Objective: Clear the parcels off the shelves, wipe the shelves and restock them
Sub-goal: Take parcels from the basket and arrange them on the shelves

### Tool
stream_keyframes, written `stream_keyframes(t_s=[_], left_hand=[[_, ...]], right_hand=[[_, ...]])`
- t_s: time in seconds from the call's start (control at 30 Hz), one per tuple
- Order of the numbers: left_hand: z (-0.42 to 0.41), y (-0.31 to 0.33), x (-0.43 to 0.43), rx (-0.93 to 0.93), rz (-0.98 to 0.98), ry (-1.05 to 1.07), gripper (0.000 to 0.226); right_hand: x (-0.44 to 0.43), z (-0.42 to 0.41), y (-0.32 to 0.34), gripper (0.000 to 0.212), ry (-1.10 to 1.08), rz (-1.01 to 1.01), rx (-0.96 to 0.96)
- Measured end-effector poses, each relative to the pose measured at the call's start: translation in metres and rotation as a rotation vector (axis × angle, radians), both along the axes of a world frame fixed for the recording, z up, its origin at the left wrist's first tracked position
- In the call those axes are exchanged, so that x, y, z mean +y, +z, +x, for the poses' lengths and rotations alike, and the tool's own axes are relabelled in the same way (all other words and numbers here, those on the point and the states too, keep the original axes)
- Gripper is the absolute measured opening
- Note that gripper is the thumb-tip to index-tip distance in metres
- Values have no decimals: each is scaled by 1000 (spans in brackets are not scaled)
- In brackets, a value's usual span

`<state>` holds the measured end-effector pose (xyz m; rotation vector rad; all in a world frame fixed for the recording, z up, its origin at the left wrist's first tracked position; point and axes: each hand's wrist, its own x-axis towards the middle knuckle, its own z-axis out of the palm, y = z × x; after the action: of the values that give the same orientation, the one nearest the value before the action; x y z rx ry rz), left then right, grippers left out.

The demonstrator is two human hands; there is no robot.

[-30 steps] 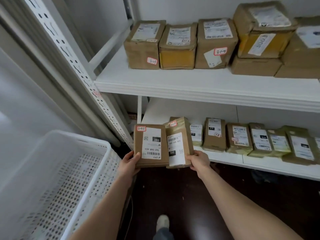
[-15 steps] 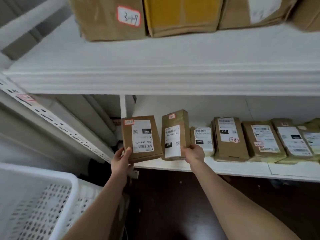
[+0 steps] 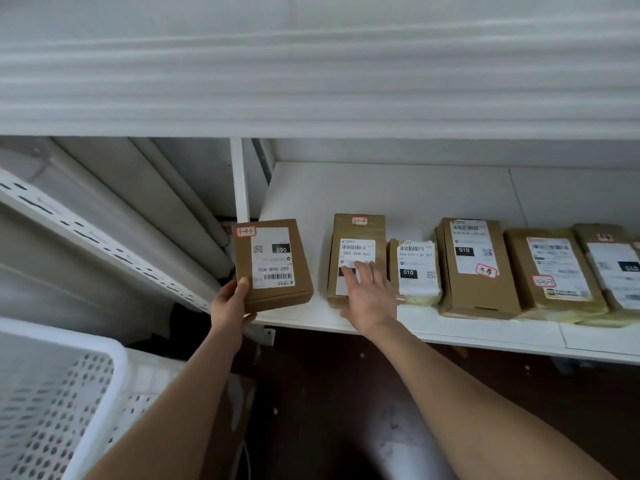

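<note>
Free room is found on the lower shelf [image 3: 398,192] behind the row of parcels [image 3: 474,271], bare back to the wall. Headroom there is capped by the upper shelf [image 3: 311,81], whose thick front edge overhangs. The shelf's front is blocked by parcels laid close side by side, from the narrow parcel [image 3: 358,233] under the flat right grip [image 3: 369,296] to the frame's right. A bare strip is seen between that parcel and the cardboard box [image 3: 277,258] held by the left grip [image 3: 230,303] at the shelf's left corner. The left end is closed by a white upright post [image 3: 240,181] and a slanted perforated rail [image 3: 104,243]. Lower left is taken by a white perforated crate [image 3: 119,372]; the dark floor [image 3: 329,410] between the arms is unobstructed.
</note>
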<state>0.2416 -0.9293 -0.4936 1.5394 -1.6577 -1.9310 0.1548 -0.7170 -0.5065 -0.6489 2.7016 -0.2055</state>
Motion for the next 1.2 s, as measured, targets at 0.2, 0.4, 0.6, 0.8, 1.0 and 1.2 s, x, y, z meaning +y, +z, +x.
stream_keyframes(t_s=[0.2, 0.4, 0.6, 0.8, 1.0, 1.2], left_hand=[[-23, -37, -13, -42, -14, -87, 45], [-55, -68, -7, -69, -58, -155, 34], [-72, -72, -7, -150, -224, -334, 60], [-69, -68, 0, -212, -341, -439, 64], [-45, -44, 20, -375, -589, -631, 52], [3, 15, 45, -601, -814, -976, 58]], right_hand=[[-12, -20, -28, 87, 108, 99, 66], [-12, -27, -36, 84, 134, 82, 91], [-12, -29, -41, 83, 124, 62, 100], [-10, -29, -39, 85, 125, 79, 81], [-4, -14, -26, 87, 96, 117, 40], [-4, 20, 27, 89, 78, 129, -15]])
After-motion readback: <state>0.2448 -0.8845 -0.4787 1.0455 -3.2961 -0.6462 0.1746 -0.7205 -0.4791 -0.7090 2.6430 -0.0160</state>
